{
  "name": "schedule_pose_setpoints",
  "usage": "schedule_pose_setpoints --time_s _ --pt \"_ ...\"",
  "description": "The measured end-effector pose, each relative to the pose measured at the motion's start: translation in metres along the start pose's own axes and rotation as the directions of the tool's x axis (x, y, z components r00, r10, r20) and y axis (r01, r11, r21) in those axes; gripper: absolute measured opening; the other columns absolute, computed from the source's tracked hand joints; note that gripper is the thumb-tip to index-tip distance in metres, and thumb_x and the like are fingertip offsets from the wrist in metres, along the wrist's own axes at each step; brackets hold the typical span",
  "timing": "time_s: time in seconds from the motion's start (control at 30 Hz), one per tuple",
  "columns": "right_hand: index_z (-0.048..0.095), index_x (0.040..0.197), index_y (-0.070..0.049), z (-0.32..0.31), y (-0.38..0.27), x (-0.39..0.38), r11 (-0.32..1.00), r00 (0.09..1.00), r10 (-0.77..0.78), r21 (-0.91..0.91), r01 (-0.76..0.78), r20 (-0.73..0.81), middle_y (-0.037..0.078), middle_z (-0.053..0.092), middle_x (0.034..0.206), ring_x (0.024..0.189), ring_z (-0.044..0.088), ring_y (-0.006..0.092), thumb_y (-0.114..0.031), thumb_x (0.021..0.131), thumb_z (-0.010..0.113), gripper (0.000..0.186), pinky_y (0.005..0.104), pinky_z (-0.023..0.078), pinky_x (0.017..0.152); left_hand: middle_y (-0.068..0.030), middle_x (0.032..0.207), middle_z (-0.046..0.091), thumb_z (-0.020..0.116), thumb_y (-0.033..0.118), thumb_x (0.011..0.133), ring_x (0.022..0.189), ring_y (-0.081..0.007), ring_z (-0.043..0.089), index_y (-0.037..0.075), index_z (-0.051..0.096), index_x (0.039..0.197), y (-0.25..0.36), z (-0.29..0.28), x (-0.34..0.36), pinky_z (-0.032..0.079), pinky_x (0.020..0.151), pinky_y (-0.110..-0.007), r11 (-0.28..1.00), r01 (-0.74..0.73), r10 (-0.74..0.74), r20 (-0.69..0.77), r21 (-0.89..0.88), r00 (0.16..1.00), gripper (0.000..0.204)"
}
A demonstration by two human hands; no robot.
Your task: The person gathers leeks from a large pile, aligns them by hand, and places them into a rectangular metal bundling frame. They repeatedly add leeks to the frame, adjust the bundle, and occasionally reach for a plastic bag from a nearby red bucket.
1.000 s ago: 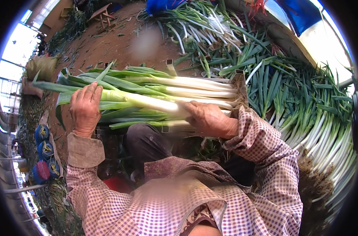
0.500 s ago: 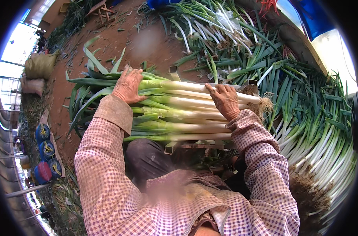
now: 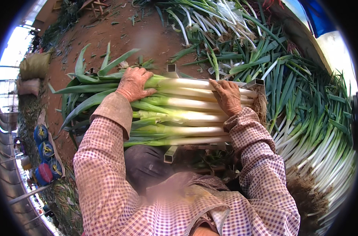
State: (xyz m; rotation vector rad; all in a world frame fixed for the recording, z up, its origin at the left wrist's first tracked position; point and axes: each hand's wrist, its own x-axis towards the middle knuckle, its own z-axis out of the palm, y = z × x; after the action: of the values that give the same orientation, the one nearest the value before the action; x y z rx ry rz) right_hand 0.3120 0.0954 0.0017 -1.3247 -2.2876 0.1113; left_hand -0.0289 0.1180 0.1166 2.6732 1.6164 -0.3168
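Note:
A row of leeks (image 3: 194, 117) lies crosswise in a metal frame (image 3: 257, 83), leafy ends at left, roots at right. My left hand (image 3: 136, 84) curls over the upper leeks where green meets white, thumb angled out. My right hand (image 3: 227, 96) grips the upper white stalks near the roots, fingers bent over them. Parts of the frame are hidden beneath the leeks.
Piles of leeks (image 3: 313, 133) cover the right and far side beside a wooden board (image 3: 309, 53). Dirt floor (image 3: 108, 35) with scraps lies beyond the frame. At left are blue twine spools (image 3: 46, 147), sacks (image 3: 33, 65) and metal rails (image 3: 29, 192).
The leek held across the top a second ago now lies among the others. Both hands moved up to the far edge of the row, my left rightward; the leeks lie slightly nearer me.

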Motion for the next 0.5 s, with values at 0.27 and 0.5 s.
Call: schedule_pose_setpoints --time_s 0.27,0.5 --pt "0.051 0.131 -0.014 0.004 0.011 -0.009 0.992 0.993 0.106 0.070 -0.109 0.041 0.008 0.059 0.113 0.104 0.054 0.0274 -0.027 0.081 0.067 0.053 0.0399 0.037 0.093 -0.0057 0.114 0.060 0.071 0.046 0.075 0.110 -0.0231 0.051 0.014 0.060 0.120 0.000 0.023 0.003 0.036 0.096 -0.040 0.997 -0.033 0.031 -0.035 -0.070 0.999 0.057" --pt "0.057 0.126 -0.013 0.014 0.006 -0.006 0.964 0.959 0.267 -0.020 -0.266 0.090 0.007 0.058 0.118 0.109 0.052 0.0255 -0.045 0.085 0.061 0.051 0.0397 0.033 0.097 -0.0052 0.115 0.060 0.071 0.047 0.074 0.113 -0.0224 0.050 0.014 0.060 0.120 -0.010 0.033 0.005 0.035 0.097 -0.040 0.994 -0.055 0.050 -0.057 -0.091 0.997 0.058"
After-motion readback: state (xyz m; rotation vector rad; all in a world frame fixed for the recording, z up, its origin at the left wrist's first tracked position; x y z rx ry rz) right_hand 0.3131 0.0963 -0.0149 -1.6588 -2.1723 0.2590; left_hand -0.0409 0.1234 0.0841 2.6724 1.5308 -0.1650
